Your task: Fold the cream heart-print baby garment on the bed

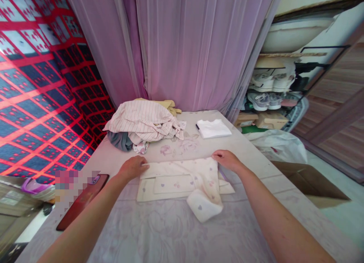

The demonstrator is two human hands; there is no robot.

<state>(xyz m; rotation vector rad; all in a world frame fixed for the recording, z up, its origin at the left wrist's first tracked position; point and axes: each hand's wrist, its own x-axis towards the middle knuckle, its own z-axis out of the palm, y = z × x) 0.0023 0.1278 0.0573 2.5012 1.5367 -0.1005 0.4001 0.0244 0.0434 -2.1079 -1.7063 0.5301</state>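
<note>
A cream garment (173, 183) with small heart prints lies partly folded on the bed, its long upper edge stretched between my hands. At its upper left corner, my left hand (135, 166) is closed in a pinch on the cloth. My right hand (227, 159) pinches the upper right corner. One sleeve-like part (204, 204) of the garment hangs down toward me on the right, folded over at its end. Farther off, a white folded garment (214, 128) lies flat, apart from both hands.
A heap of clothes (145, 120), topped by pink striped cloth, lies at the back left. A reddish-brown phone-like object (85, 202) rests by my left forearm. Purple curtains (204, 46) hang behind the bed. On the right are a shoe rack (270, 84) and an open cardboard box (309, 179).
</note>
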